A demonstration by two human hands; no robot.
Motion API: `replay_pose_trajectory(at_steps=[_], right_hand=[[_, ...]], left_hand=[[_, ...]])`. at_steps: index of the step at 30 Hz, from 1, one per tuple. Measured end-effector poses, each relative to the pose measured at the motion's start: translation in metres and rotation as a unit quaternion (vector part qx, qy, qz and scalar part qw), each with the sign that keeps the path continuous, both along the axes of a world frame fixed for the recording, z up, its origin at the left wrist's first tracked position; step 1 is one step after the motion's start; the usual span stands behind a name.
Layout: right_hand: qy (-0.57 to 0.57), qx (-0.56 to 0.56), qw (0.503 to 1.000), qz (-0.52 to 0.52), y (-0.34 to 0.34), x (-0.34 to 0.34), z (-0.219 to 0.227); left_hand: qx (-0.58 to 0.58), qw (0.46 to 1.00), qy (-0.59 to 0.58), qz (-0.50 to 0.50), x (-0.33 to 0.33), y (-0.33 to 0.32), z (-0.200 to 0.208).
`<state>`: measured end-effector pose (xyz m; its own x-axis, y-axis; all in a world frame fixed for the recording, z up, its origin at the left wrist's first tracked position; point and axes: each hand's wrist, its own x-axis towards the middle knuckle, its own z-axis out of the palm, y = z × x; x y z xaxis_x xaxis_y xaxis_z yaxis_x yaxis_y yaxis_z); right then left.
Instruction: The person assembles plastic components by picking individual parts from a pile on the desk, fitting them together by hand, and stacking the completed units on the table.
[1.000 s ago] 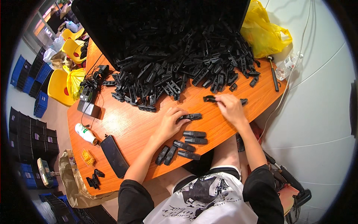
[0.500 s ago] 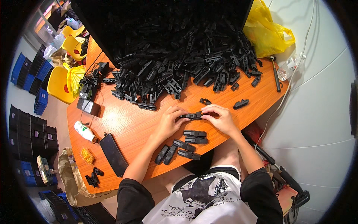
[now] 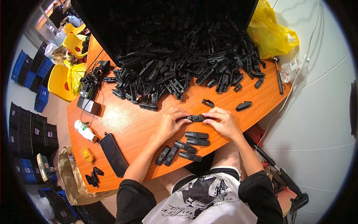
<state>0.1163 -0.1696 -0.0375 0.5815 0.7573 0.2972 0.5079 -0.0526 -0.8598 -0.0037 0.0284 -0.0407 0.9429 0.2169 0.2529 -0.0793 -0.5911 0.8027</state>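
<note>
A small black plastic part (image 3: 195,118) is held between both hands just above the wooden table. My left hand (image 3: 172,121) pinches its left end, and my right hand (image 3: 220,121) grips the right end; the fingertips cover both ends. Just below the hands lie two long black plastic pieces (image 3: 197,135) side by side. Several similar pieces (image 3: 171,155) rest nearer the table's front edge. Beyond my right hand sit a small loose black piece (image 3: 208,102) and another black piece (image 3: 244,106).
A large heap of black plastic parts (image 3: 179,71) covers the table's far side, spilling from a dark bin. On the left are a phone (image 3: 113,155), a white bottle (image 3: 85,131) and a black box (image 3: 88,106). A black-handled tool (image 3: 279,78) lies at the right edge.
The held part lies slightly further right and straighter between my fingers, with more of its middle showing. Both hands keep their pinch. The whole view has shifted a little.
</note>
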Motion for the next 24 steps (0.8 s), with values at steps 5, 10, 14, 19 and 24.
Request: replay_pose_trajectory(at_steps=[5, 10, 14, 19, 24], right_hand=[[-0.163, 0.010, 0.987, -0.001, 0.005, 0.004, 0.002], [-0.164, 0.011, 0.986, -0.010, 0.012, -0.004, -0.002], [-0.184, 0.006, 0.983, -0.020, 0.008, -0.007, -0.002], [-0.294, -0.068, 0.936, -0.181, -0.028, 0.012, 0.020], [-0.278, -0.163, 0.902, -0.286, -0.080, 0.037, 0.020]], left_hand=[[-0.002, 1.000, -0.018, 0.015, -0.001, -0.001, -0.001], [-0.018, 1.000, -0.019, 0.004, 0.000, -0.003, -0.005], [-0.046, 0.999, 0.004, -0.013, 0.004, -0.007, 0.003], [0.000, 0.998, 0.052, -0.035, -0.007, -0.001, 0.012], [0.031, 0.983, 0.094, -0.154, -0.007, -0.008, 0.033]])
